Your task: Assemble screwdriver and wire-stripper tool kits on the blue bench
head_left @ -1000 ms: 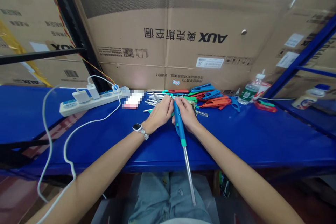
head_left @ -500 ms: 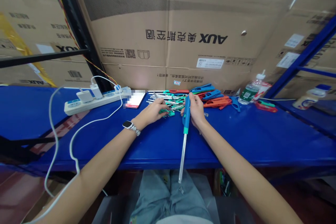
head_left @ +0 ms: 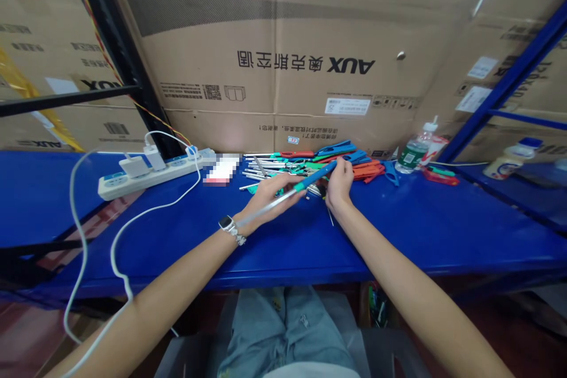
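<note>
A long-necked lighter (head_left: 315, 177), with a blue handle, green collar and metal tube, slants across in front of both hands. My right hand (head_left: 340, 183) is closed around the handle's upper end. A thin metal rod (head_left: 331, 216) sticks out below that hand; its other end is hidden. My left hand (head_left: 273, 194) lies behind the lighter's collar and tube, its fingers bent and partly covered; what they pinch is unclear. Behind the hands lie metal lighter tubes (head_left: 259, 166) with green parts, orange handles (head_left: 370, 171) and blue handles (head_left: 339, 147).
A white power strip (head_left: 155, 174) with plugs and a trailing white cable (head_left: 146, 211) is on the left. A blurred card (head_left: 222, 169) lies beside it. Two bottles, one green-labelled (head_left: 411, 156) and one blue-capped (head_left: 514, 158), stand right. Cardboard (head_left: 283, 23) walls off the back.
The lighter has swung from pointing down toward my lap to slanting left, over my left hand. My left hand has moved right from the green parts toward the lighter. The view has shifted slightly.
</note>
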`<control>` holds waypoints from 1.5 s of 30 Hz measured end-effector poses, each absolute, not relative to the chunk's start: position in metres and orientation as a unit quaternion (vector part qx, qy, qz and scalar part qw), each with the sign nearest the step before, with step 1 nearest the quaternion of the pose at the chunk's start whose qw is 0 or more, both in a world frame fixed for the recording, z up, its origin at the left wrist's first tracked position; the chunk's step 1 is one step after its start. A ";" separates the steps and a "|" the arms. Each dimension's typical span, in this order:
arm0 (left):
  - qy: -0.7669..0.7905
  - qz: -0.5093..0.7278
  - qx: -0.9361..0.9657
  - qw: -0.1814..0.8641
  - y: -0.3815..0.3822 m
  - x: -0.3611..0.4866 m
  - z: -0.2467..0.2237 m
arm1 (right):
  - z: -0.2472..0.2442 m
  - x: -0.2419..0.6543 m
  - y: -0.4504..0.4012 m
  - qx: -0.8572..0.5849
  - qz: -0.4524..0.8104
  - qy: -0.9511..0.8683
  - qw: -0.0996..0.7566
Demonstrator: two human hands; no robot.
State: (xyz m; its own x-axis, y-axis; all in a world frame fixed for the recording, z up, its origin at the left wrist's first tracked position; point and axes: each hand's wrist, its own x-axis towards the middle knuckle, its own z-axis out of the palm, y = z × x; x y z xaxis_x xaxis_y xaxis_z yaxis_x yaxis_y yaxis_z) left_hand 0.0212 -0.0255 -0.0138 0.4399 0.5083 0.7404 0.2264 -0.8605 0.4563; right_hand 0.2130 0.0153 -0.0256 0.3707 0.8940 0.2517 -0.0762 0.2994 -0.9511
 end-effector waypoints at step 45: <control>0.282 0.501 0.662 0.480 -0.006 0.015 -0.003 | 0.001 0.171 -0.036 -0.350 0.631 -0.563 0.403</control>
